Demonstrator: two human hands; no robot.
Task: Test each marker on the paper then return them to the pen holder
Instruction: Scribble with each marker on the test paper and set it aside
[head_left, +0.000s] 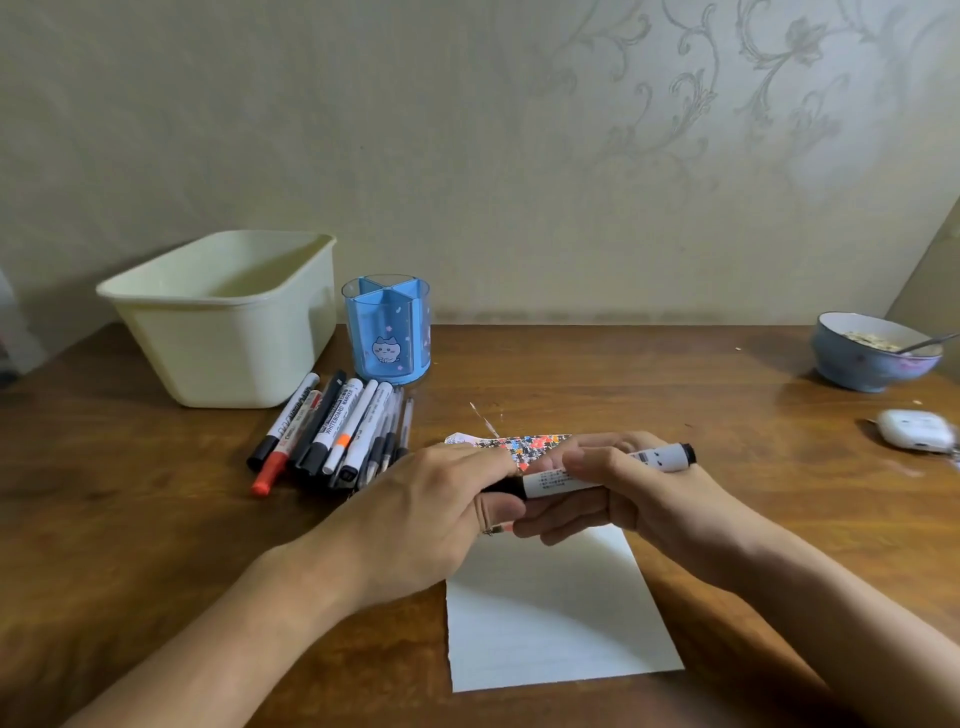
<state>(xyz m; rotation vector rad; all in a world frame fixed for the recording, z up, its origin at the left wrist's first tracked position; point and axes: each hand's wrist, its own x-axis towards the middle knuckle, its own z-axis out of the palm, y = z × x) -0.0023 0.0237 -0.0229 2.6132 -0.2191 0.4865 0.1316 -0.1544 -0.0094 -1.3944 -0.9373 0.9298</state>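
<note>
Marker (582, 475), frame centre: left hand (431, 514) pinched black cap, right hand (618, 499) gripped barrel; straight pull advised, over paper (556, 623).

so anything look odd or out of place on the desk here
A bowl of food with a spoon in it sits at the far right, unrelated to the marker testing. The pen holder stands empty while the markers lie heaped beside it.

A home: patterned wallpaper (727, 104), food bowl (872, 358) on wooden table (156, 519).
</note>
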